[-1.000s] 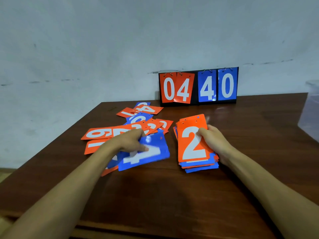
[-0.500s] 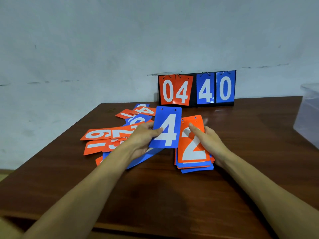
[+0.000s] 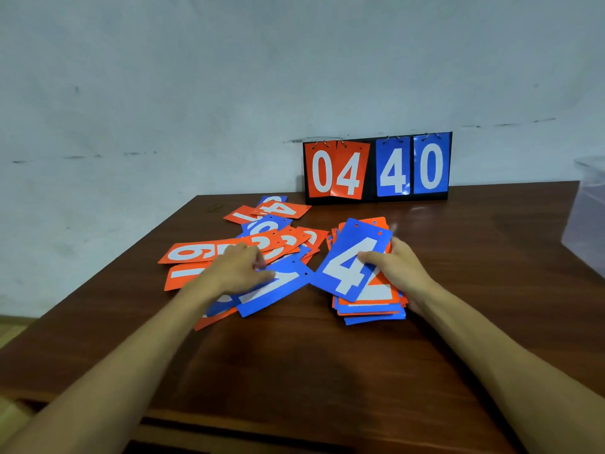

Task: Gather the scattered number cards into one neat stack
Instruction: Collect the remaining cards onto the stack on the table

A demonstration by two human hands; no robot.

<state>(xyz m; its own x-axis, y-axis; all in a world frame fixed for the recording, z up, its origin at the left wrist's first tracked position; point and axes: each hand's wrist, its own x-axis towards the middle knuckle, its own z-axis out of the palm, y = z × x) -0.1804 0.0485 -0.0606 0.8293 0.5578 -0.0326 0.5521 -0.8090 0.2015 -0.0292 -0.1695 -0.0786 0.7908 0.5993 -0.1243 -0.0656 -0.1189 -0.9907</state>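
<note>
Right hand [image 3: 397, 270] has the blue 4 [image 3: 350, 260] pinned with the thumb on its face, and the other fingers are curled round the right edge, so that one's definitely gripped. The 4 sits crooked on top of the stack [image 3: 370, 308], with its lower left corner hanging off the side. The stack is a mix of orange and blue cards, lying flat on the table [image 3: 327, 371] a bit right of centre, and its edges aren't lined up at all. Left hand [image 3: 239, 273] is down on the loose cards [image 3: 209, 252] just left of the stack, fingers bent over the near end of a blue card [image 3: 278, 286] with the thumb lying on it. It's a bit blurry there, so I honestly can't tell if it's pinching the card or just resting on it. That blue card's corner almost touches the 4. The loose pile fans out toward the back left of the table. A flip scoreboard [image 3: 376, 168] reading 04 40 stands at the back against the wall, and there's a clear plastic bin [image 3: 589, 217] at the far right.
</note>
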